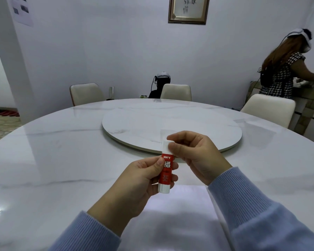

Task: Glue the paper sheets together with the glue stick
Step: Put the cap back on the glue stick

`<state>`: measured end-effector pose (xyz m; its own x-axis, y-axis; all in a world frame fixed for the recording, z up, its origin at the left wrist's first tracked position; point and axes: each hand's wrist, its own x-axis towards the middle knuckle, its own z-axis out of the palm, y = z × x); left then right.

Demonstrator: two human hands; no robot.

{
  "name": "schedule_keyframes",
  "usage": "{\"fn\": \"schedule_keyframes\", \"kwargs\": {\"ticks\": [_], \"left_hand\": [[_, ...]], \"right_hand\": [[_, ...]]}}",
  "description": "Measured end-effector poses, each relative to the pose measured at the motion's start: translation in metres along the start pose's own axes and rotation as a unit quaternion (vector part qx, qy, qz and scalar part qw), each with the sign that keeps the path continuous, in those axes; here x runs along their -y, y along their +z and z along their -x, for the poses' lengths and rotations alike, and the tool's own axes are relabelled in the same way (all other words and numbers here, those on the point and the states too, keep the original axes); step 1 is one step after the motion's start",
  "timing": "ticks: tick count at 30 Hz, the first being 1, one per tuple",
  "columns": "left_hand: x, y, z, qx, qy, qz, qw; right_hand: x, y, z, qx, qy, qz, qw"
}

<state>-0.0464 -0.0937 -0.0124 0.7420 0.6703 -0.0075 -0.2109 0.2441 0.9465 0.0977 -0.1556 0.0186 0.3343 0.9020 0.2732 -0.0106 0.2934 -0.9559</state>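
Glue stick (165,172) is upright in mid-air above the near edge of the table (62,151), not resting on it. Left hand (140,183) is wrapped around the red barrel, thumb across the label: that's the anchor. Right hand (192,154) has its fingertips pinched tight on the white cap (166,146), which still looks seated. Opposed grips suggest a twist or pull to uncap. Paper sheets (170,214) lie flat at the near edge, directly under the hands, ready for glue. Turntable (170,124) sits beyond at the table centre, clear of everything.
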Motion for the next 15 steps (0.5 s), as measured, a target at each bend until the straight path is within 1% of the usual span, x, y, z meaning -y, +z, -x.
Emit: {"fn": "schedule_keyframes", "kwargs": {"ticks": [2,5,8,9,13,15], "left_hand": [[0.0006,0.001,-0.0004,0.001,0.0,-0.003,1.0],[0.0012,0.0,-0.0003,0.001,0.004,-0.002,1.0],[0.0009,0.0001,0.0005,0.004,0.007,-0.002,1.0],[0.0006,0.0,0.0001,0.005,0.009,-0.001,1.0],[-0.0008,-0.0007,-0.0002,0.006,0.011,0.006,1.0],[-0.0003,-0.0004,0.0008,0.01,0.009,0.003,1.0]], "right_hand": [[-0.0002,-0.0012,-0.0001,-0.003,0.005,0.001,1.0],[-0.001,0.0016,0.0002,0.015,0.018,-0.047,0.999],[-0.0027,0.005,-0.0007,-0.027,-0.004,0.014,1.0],[-0.0028,0.0045,-0.0012,-0.025,-0.003,0.012,1.0],[0.0006,-0.0001,0.0005,0.02,0.022,-0.081,0.996],[-0.0009,0.0016,0.0016,0.016,0.014,-0.083,0.996]]}}
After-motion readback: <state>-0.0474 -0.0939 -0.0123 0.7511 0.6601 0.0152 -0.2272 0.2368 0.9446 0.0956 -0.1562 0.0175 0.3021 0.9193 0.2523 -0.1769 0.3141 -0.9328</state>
